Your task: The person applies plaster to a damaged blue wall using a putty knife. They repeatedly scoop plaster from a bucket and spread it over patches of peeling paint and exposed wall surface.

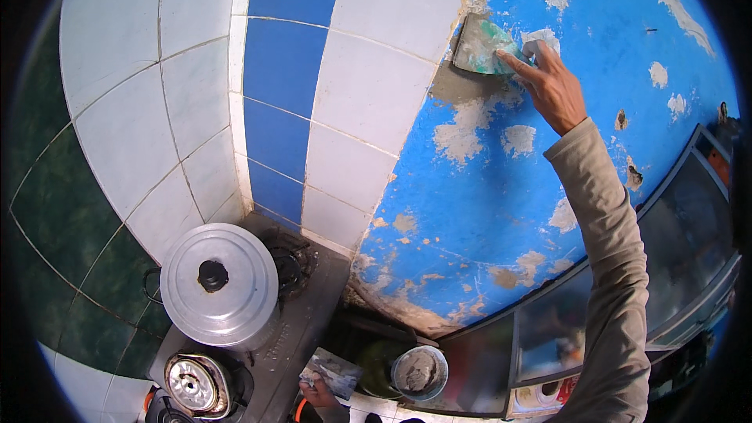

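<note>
Above: scraper (pixel 486 45), blade against blue wall (pixel 501 207); right hand (pixel 553 88) closed round it, fingers extended onto the blade, presumably to steady pressure. Below: left hand (pixel 318 393), curled on smeared plate (pixel 335 370), apparently a paste carrier; bucket (pixel 421 374) near.

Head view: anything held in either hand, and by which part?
Right hand: putty spreader, by its right end. Left hand: putty-smeared flat plate, by its lower-left edge.

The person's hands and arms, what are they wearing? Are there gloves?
No gloves! The right hand is bare, with a long, wrinkled, greyish-tan sleeve ending near the wrist. The left hand looks bare too, but it's tiny here.
</note>
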`<state>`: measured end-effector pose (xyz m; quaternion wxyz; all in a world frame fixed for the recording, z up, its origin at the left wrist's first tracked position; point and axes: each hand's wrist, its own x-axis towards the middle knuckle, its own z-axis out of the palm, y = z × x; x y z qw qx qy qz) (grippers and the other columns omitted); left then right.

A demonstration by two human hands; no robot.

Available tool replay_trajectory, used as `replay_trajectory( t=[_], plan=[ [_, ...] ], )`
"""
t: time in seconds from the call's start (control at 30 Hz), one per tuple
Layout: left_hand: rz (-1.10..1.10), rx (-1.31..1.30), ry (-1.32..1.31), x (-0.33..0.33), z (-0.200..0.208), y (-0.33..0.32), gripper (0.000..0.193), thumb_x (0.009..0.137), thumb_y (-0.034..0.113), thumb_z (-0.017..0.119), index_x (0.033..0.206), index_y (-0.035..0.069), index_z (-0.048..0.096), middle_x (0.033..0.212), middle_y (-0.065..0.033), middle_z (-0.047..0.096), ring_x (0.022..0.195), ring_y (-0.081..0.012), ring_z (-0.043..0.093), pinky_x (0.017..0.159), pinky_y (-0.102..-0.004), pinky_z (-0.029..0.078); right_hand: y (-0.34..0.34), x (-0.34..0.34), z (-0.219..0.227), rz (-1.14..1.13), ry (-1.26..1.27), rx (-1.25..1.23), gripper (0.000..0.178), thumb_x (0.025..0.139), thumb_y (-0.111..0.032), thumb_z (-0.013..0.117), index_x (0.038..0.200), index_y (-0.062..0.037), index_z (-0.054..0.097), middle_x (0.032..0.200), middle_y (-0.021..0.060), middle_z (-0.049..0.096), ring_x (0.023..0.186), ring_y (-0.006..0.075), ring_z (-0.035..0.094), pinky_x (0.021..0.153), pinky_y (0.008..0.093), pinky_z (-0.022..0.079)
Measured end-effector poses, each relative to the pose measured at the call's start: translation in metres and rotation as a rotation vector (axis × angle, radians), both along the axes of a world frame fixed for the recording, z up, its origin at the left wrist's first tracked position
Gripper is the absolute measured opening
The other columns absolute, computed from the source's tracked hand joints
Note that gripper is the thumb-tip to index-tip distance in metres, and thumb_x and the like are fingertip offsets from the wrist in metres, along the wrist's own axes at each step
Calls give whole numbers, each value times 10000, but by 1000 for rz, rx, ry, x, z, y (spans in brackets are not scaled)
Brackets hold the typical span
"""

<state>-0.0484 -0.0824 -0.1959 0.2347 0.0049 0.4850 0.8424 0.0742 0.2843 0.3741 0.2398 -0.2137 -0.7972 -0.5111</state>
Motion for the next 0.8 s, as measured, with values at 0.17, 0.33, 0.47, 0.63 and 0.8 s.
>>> replay_trajectory(
  t=[0.17, 0.33, 0.47, 0.63, 0.8],
  plan=[
    [-9, -79, 57, 0, -17, -1, 329, 856, 156, 557, 1119, -39, 524, 984, -120, 603, 842, -195, 576, 725, -319, 480, 10, -4, 3, -72, -13, 32, 566, 802, -18, 586, 1276, -325, 549, 987, 89, 505, 802, 265, 547, 657, 354, 508],
    [-52, 61, -19, 1, -10, 0, 282, 901, 181, 567, 1107, 14, 470, 1017, -106, 577, 894, -173, 556, 788, -313, 469, 11, -2, 6, -175, -36, 106, 582, 811, -11, 543, 1295, -332, 530, 1041, 96, 497, 851, 265, 557, 693, 338, 526],
    [-65, -9, 33, -3, -12, -2, 284, 895, 178, 579, 1100, 13, 472, 1016, -106, 572, 890, -168, 550, 790, -308, 463, 11, 20, 9, -224, -43, 122, 577, 822, -20, 515, 1304, -337, 521, 1071, 106, 487, 895, 261, 550, 710, 337, 525],
    [-80, -88, 102, -5, -30, -6, 284, 891, 177, 583, 1093, 9, 473, 993, -102, 571, 887, -163, 545, 778, -297, 457, -13, 52, 17, -286, 17, 82, 542, 830, -60, 552, 1307, -317, 523, 956, 101, 469, 852, 247, 538, 667, 354, 496],
    [-3, 14, -11, -3, -13, 3, 272, 879, 179, 577, 1072, -3, 515, 978, -102, 580, 854, -171, 543, 742, -309, 459, -41, 39, -4, -196, 267, -91, 551, 843, -155, 613, 1338, -349, 467, 860, 94, 467, 653, 256, 544, 570, 399, 464]
  ],
)
